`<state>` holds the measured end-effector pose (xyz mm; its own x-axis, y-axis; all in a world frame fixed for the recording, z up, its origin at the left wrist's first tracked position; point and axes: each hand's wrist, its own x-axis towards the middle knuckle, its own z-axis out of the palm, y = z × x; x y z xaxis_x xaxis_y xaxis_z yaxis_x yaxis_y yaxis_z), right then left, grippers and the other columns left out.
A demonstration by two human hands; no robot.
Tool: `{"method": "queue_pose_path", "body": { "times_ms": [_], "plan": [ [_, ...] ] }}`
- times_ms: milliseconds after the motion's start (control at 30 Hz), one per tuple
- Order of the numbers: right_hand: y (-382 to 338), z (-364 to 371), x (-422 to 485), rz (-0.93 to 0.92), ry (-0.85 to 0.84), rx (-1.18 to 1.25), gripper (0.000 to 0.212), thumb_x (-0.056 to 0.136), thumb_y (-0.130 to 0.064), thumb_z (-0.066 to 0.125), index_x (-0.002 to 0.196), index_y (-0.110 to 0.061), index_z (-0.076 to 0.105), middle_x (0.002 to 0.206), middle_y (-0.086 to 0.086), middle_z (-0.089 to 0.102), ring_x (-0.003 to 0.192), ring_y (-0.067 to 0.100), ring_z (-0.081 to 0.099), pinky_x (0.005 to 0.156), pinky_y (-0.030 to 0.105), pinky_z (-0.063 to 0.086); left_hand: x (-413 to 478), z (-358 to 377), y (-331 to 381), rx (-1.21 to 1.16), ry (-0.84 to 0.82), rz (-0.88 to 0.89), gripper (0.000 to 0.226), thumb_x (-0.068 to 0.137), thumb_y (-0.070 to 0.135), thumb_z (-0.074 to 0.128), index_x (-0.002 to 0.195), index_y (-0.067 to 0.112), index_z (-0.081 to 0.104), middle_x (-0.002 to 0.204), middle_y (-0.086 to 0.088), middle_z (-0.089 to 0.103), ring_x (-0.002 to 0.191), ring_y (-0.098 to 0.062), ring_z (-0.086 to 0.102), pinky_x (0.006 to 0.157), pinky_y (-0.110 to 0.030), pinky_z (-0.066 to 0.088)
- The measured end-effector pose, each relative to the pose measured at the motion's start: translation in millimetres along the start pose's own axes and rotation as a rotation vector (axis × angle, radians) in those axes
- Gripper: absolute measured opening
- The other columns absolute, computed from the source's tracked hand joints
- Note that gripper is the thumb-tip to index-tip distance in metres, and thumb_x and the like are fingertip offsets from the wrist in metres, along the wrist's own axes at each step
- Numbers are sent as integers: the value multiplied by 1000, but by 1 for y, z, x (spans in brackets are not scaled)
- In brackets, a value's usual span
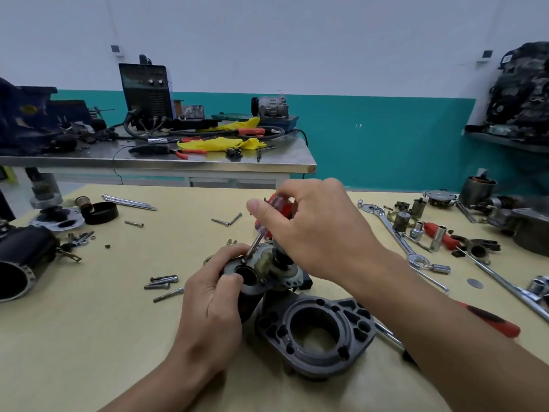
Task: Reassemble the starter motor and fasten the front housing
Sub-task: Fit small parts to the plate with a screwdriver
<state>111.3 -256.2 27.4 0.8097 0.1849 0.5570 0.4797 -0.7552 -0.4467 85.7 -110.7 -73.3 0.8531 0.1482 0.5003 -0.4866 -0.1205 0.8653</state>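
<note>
- Starter motor (261,270) stands near the middle of the worktop (104,337), end plate up, just behind the front housing (318,331), which lies flat.
- Left hand (208,316): its grip is closed round the motor's body, with thumb and fingers curled over the plate rim.
- Right hand (315,230): its grip is pinched round the red handle of a screwdriver (260,231), whose tip is down on the plate near the rim.
- Handling, as I judge it: all metal, stiff and probably heavy for its size. The round body may twist under screwdriver torque, so hold it low round the barrel, not by the pale plastic part.
- Front housing looks like rigid cast metal, best lifted by its outer flange.
- Loose bolts (163,285) lie to the left; they are small and likely to roll.
</note>
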Motion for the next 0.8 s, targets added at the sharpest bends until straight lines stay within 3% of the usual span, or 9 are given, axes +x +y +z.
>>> {"method": "queue_pose_path", "body": {
  "times_ms": [100,267,433,500,567,667,800],
  "plan": [
    [-4,-1,-1,-4,-114,28,36,99,-54,48,97,-23,66,80,-1,68,69,20,60,61,41,53,-1,1,-1,-3,13,1,41,72,40,42,97,30,72,95,0,74,93,-20,69,76,-37,52],
    [-7,-22,6,47,-343,-18,29,104,-35,41,83,-20,55,77,-1,59,66,16,53,53,32,38,-2,1,2,35,10,18,40,71,40,40,97,33,70,91,2,73,86,-17,67,69,-28,50],
    [-14,-22,0,135,-154,-82,66,92,-70,47,52,-18,47,49,-2,44,46,17,42,46,30,30,-4,1,7,71,-12,74,36,73,36,39,96,35,67,89,2,72,84,-19,67,67,-27,53],
    [-17,-17,-2,144,-73,-93,70,91,-73,44,48,-17,44,47,-3,42,45,17,41,47,29,29,-5,1,8,78,-23,78,36,74,36,39,96,34,67,89,1,72,83,-20,67,67,-30,54],
    [-18,-15,-1,148,-67,-69,66,93,-70,43,53,-18,48,52,-2,48,49,17,45,47,30,31,-5,1,7,89,-21,82,36,73,36,39,97,31,67,89,2,72,84,-19,66,68,-30,53],
    [-17,-16,2,185,-186,1,50,98,-61,42,77,-20,60,72,0,62,62,16,57,51,32,41,-5,1,6,92,-10,81,39,73,37,39,98,28,67,89,3,72,84,-18,66,68,-28,52],
    [-18,-28,4,213,-347,75,24,96,-38,48,92,-19,61,80,5,63,59,17,51,47,28,38,-5,1,6,95,-13,84,38,73,37,39,98,30,67,89,5,71,85,-17,66,68,-28,52]
  ]
}}
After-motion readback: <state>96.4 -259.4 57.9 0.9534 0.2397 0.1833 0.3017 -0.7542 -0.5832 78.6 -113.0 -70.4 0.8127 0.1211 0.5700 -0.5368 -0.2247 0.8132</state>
